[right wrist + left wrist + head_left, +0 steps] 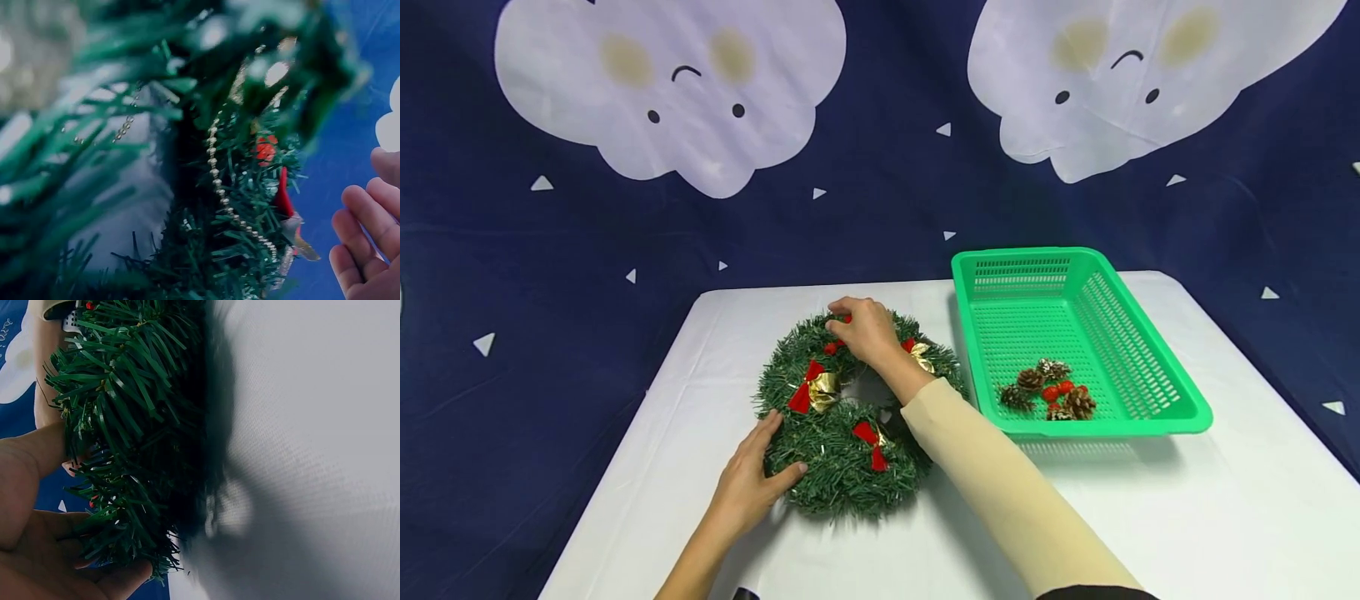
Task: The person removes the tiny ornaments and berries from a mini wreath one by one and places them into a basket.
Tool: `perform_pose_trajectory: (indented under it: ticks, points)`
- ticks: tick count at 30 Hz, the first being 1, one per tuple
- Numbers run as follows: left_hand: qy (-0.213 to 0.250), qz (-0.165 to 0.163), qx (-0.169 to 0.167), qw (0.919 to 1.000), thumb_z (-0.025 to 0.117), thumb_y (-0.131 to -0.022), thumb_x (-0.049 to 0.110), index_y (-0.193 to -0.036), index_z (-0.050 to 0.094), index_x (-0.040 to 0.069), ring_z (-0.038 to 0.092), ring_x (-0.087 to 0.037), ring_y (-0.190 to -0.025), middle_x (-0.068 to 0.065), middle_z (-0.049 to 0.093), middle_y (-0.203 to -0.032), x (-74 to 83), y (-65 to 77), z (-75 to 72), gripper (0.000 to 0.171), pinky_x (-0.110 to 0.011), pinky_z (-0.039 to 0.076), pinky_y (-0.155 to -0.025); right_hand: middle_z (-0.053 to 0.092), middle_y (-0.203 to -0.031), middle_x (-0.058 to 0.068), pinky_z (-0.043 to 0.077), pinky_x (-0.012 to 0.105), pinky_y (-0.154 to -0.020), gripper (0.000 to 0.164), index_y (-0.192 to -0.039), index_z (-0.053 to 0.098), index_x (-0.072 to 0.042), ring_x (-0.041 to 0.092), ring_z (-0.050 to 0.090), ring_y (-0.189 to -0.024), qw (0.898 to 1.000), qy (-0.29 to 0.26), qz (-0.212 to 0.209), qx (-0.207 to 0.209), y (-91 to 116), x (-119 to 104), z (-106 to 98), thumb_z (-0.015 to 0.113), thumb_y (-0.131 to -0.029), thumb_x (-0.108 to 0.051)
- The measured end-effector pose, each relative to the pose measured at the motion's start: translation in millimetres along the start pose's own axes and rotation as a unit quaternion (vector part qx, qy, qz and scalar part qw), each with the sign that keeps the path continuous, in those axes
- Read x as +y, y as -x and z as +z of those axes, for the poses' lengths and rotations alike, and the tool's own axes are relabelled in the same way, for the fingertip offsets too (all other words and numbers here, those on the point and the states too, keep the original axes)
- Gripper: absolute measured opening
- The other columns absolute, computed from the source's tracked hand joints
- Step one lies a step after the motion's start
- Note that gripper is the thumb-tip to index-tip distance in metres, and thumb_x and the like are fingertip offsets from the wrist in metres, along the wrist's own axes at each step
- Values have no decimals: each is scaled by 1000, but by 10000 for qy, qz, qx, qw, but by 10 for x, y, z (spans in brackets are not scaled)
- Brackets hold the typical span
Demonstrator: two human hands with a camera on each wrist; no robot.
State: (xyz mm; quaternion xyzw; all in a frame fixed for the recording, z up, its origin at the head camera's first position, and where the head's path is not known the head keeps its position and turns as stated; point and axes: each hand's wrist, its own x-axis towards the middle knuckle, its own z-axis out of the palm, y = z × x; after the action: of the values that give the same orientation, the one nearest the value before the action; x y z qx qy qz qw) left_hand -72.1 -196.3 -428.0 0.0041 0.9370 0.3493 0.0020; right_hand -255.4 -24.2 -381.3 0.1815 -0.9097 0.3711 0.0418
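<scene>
A green tinsel wreath [842, 483] lies on the white table, dressed with red and gold bows [816, 388] and red berries [833, 347]. Along its near left edge rests my left hand [747, 479], the thumb laid on the greenery and the other fingers nearly straight against the outer side. My right hand [872, 333] reaches over to the far part of the wreath. Thumb and forefinger pinch a small red berry ornament [847, 318], mostly hidden by the hand. A string of gold beads [215, 169] runs through the greenery in the right wrist view.
A green plastic basket [1157, 367] stands to the right of the wreath. Inside are several pine cones [1080, 403] and red berries [1058, 390]. Behind the table hangs a dark blue cloth [880, 217] with white clouds. A dark-tipped object [745, 593] shows at the bottom edge.
</scene>
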Motion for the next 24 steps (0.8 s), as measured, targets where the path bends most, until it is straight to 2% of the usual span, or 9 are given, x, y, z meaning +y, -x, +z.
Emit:
perform_pose_trajectory:
  ticks: [8,16,24]
  points:
    - [36,-14,-18,10000,69,-84,33,-148,28,7,22,-40,-142,-11,21,-158,18,-9,17,80,-65,24,-109,67,-120,-1,52,38,-92,33,-123,63,-19,19,64,-103,9987,456,-96,-220,-32,54,79,64,-90,-27]
    - [29,-87,-33,10000,69,-85,33,-149,27,8,21,-40,-143,-10,21,-158,28,-16,9,80,-65,24,-109,69,-113,-2,42,40,-104,30,-118,65,-20,21,58,-110,9949,916,-265,-331,-46,64,147,65,-89,-28]
    - [10,-59,14,10000,69,-84,33,-148,28,7,23,-41,-142,-11,21,-158,1,-9,11,80,-65,26,-108,70,-110,-4,48,35,-97,29,-117,66,-22,18,60,-103,9880,1392,-438,-503,-36,94,254,65,-89,-30]
